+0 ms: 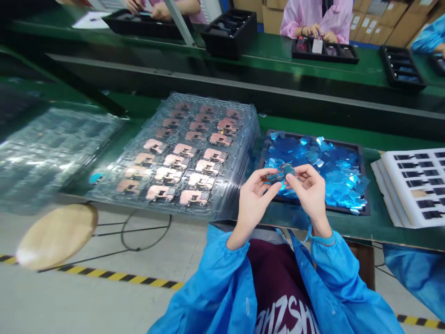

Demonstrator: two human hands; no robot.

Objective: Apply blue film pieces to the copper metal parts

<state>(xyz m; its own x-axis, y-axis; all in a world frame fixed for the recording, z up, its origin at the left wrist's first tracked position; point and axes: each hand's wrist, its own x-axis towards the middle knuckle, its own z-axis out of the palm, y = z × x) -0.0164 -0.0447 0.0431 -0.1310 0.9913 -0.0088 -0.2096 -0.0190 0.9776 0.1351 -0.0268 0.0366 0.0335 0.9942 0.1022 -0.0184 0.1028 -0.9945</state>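
Observation:
My left hand (255, 195) and my right hand (308, 190) meet over the near edge of a black tray (361, 149), both pinching one small flat part (283, 172) with a dark piece and a bluish film on it. The fingers of both hands are closed round it. The black tray is heaped with several peeled blue film scraps (333, 171). To the left lies a stack of clear plastic trays (243, 139) carrying several copper-coloured parts (184, 150) in rows.
More clear trays (45, 153) lie at far left, blurred. White trays (413, 185) with black parts sit at right. A round wooden stool (55, 234) stands below. Across the green bench (278, 55), other people work over black trays (325, 51). A blue sleeve (417, 273) is at right.

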